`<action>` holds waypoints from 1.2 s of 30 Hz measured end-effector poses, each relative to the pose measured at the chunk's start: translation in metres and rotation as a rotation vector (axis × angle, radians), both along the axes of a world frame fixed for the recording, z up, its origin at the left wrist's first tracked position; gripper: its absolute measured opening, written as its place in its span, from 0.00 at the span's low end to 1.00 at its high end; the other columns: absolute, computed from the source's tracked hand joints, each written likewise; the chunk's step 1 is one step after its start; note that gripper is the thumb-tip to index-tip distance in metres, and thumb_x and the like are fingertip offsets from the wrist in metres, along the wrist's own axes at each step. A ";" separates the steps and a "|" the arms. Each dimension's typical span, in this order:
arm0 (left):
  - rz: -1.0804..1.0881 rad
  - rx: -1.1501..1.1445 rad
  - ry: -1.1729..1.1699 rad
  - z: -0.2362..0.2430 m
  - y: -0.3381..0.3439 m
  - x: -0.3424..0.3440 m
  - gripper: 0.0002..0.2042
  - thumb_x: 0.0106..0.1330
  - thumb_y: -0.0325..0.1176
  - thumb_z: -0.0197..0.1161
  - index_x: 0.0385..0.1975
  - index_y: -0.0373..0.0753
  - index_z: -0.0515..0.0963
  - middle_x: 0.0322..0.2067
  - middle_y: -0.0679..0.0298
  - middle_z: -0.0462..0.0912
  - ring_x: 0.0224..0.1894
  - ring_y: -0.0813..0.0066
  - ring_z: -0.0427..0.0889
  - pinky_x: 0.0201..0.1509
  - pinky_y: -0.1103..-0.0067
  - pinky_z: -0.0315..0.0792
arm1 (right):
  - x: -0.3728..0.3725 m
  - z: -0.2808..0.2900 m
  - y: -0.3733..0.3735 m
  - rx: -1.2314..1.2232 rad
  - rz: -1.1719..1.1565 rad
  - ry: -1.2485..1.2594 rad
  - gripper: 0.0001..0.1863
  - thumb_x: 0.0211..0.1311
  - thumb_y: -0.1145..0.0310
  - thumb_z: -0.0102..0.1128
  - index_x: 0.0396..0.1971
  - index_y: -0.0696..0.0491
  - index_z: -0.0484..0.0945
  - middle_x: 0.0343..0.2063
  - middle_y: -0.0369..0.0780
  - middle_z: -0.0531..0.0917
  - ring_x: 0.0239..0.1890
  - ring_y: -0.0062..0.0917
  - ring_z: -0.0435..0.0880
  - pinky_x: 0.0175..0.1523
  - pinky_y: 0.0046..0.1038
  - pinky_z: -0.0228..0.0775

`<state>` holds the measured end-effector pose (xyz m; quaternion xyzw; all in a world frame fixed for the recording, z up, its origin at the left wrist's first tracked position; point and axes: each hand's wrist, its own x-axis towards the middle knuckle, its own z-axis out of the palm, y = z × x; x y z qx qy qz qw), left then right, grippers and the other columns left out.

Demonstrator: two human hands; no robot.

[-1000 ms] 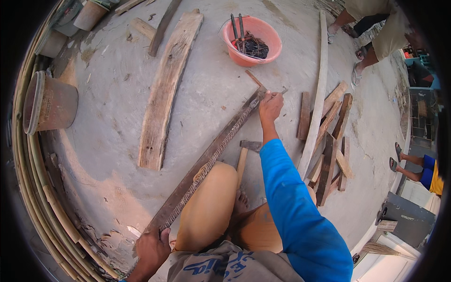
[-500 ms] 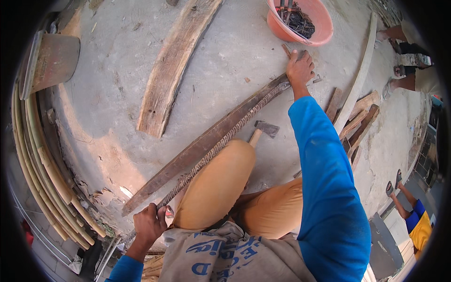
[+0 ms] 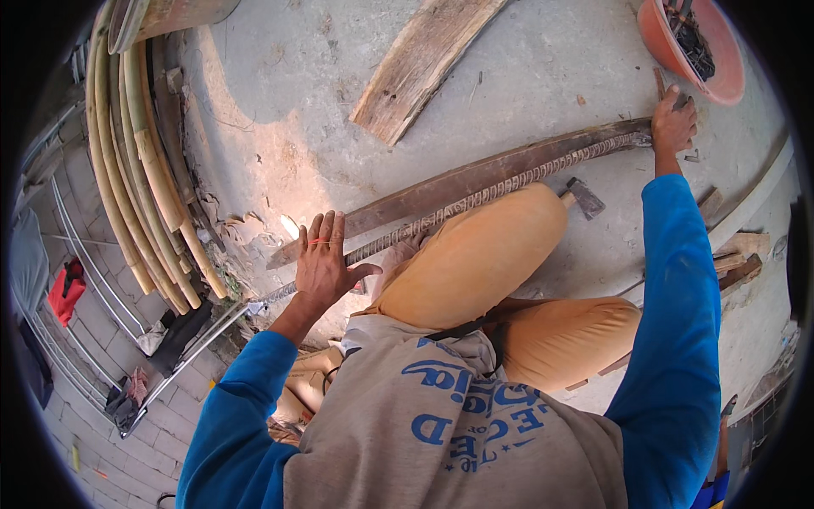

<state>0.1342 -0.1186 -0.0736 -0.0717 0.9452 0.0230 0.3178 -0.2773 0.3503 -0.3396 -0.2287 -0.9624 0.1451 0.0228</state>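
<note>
A long ribbed bar (image 3: 475, 199) runs slantwise beside my raised knee, against the edge of a dark wooden plank (image 3: 407, 197). My left hand (image 3: 320, 270) is over the bar's near left part, fingers stretched and spread, gripping nothing; a thin red band circles one finger. Whether its palm touches the bar cannot be seen. At the far right end of bar and plank, my right hand (image 3: 673, 127) has its fingers curled. Something small and dark shows between thumb and fingers, too hidden to name. By my knee, a hatchet (image 3: 585, 198) with a dark head lies on the ground.
An orange-pink basin (image 3: 727, 81) with dark scraps and tools stands at the far right. A pale plank (image 3: 424, 64) lies ahead. Bamboo poles (image 3: 127, 170) and a metal rack (image 3: 182, 352) are at the left. Wood offcuts (image 3: 739, 254) lie at the right.
My left hand has let go of the bar's near end and spread its fingers. The view has swung left, shifting the scene rightward; my right hand stays at the bar's far end.
</note>
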 end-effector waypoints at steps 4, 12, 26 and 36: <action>0.069 0.081 -0.091 -0.044 -0.005 0.044 0.59 0.47 0.65 0.77 0.73 0.28 0.61 0.69 0.40 0.70 0.75 0.43 0.63 0.77 0.44 0.53 | -0.002 0.011 -0.001 -0.012 0.034 -0.002 0.45 0.72 0.31 0.41 0.74 0.53 0.64 0.73 0.47 0.67 0.74 0.48 0.62 0.71 0.60 0.52; -0.188 0.081 0.198 -0.100 -0.038 0.055 0.48 0.55 0.66 0.70 0.71 0.38 0.69 0.66 0.42 0.74 0.70 0.43 0.71 0.72 0.48 0.63 | 0.004 0.006 0.001 0.023 0.023 -0.021 0.45 0.72 0.32 0.42 0.75 0.53 0.63 0.73 0.47 0.67 0.74 0.48 0.62 0.71 0.59 0.52; 0.289 0.235 -0.310 0.019 -0.004 0.008 0.13 0.63 0.39 0.72 0.24 0.36 0.82 0.20 0.45 0.81 0.27 0.37 0.82 0.30 0.53 0.75 | 0.002 0.004 0.003 0.055 0.016 0.014 0.44 0.72 0.33 0.45 0.73 0.55 0.65 0.72 0.47 0.68 0.74 0.44 0.62 0.70 0.61 0.53; 0.105 0.161 -0.036 -0.046 -0.025 0.011 0.42 0.55 0.63 0.75 0.61 0.35 0.75 0.51 0.43 0.81 0.51 0.42 0.82 0.53 0.52 0.74 | 0.003 0.003 0.002 0.004 0.002 -0.023 0.48 0.70 0.28 0.44 0.74 0.53 0.65 0.74 0.45 0.66 0.77 0.44 0.59 0.72 0.61 0.49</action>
